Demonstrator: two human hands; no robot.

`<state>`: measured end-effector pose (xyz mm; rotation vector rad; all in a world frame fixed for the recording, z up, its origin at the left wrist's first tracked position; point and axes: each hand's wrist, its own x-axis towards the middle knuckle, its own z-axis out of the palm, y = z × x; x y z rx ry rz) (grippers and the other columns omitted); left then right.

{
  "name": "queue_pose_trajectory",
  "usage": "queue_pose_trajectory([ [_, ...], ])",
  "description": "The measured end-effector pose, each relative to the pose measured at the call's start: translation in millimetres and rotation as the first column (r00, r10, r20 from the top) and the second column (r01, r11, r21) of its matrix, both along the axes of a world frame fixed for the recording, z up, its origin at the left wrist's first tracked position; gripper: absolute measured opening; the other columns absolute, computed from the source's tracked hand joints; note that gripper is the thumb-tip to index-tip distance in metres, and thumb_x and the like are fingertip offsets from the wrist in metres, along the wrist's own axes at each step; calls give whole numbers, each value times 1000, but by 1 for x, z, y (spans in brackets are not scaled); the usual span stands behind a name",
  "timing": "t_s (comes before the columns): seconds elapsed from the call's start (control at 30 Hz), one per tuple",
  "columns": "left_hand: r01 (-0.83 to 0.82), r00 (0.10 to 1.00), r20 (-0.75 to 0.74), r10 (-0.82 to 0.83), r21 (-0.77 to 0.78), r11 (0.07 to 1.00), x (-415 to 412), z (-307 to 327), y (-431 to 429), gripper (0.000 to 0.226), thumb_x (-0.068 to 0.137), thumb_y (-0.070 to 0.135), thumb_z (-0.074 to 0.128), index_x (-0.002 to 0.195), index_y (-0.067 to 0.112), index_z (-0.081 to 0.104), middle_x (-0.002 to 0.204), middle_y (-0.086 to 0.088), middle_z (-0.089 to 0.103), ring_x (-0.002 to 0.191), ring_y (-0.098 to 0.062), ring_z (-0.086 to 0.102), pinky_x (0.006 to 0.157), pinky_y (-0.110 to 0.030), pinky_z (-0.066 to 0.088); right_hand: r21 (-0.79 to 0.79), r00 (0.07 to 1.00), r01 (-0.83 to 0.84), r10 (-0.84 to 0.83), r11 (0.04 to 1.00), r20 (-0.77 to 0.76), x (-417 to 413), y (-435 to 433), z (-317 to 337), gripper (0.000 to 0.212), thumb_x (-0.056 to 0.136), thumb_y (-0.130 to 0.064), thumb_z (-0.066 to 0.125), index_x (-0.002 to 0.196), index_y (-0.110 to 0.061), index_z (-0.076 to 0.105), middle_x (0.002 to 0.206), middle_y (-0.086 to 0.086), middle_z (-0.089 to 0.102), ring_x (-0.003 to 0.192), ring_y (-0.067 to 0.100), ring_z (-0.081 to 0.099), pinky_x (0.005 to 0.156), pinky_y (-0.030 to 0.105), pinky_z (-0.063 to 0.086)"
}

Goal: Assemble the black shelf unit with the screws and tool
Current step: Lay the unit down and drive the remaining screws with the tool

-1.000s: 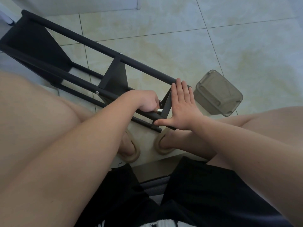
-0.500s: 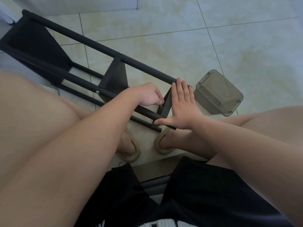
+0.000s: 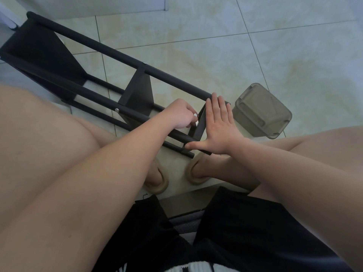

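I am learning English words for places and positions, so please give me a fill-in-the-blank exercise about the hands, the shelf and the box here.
1. The right hand lies ____ against the end panel of the shelf, fingers straight.
2. The ____ hand pinches a pale piece.
3. The grey box stands on the tiled ____, right of the shelf.

Missing words: flat; left; floor.

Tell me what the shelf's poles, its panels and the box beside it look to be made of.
Poles: probably painted metal tube. They are round and an even matte black, with a silver screw head set in. Panels: thin flat sheet in matte dark grey, either metal or coated board; the look leaves it open. Box: translucent smoky plastic with moulded lid ridges and a soft sheen.
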<state>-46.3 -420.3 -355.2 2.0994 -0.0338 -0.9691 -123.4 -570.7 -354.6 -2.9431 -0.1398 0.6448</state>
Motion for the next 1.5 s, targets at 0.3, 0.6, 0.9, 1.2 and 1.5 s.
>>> queue_pose_trajectory([
  [0.3,-6,1000,-18,6,-15,1000,0,-4,-1,21,93,24,64,73,29,70,83,1,77,86,-18,72,98,-44,53,-7,1000,-5,5,1000,-1,0,0,0,154,51,-107,22,156,-2,-19,163,15,-31,150,32,-31,123,48,-17],
  [0.6,61,998,-14,-61,-13,998,1,-4,1,19,94,23,64,109,17,74,88,2,75,88,-16,70,98,-42,52,-4,1000,-1,1,1000,1,0,0,0,155,52,-108,24,156,-2,-20,163,15,-31,149,32,-32,121,46,-20],
  [0.9,51,998,-37,-51,0,999,4,-8,1,14,95,24,62,87,22,73,86,0,77,86,-16,71,81,-32,50,-4,1000,-2,2,1000,1,0,1,0,155,51,-107,24,156,-2,-19,163,15,-31,150,32,-31,121,46,-19],
  [1.2,89,995,-39,-88,13,996,3,-8,1,15,95,24,61,82,26,70,78,7,77,82,-12,71,73,-31,46,-9,1000,0,0,1000,1,1,0,-1,155,51,-108,23,156,-2,-19,163,15,-31,150,32,-31,122,47,-18],
  [1.5,57,994,-91,-59,-16,998,6,-6,2,18,97,27,60,80,26,68,68,16,73,71,-8,64,70,-29,47,1,1000,1,-1,1000,-7,0,1,1,154,51,-107,23,156,-3,-20,163,15,-32,149,31,-32,122,46,-19],
])
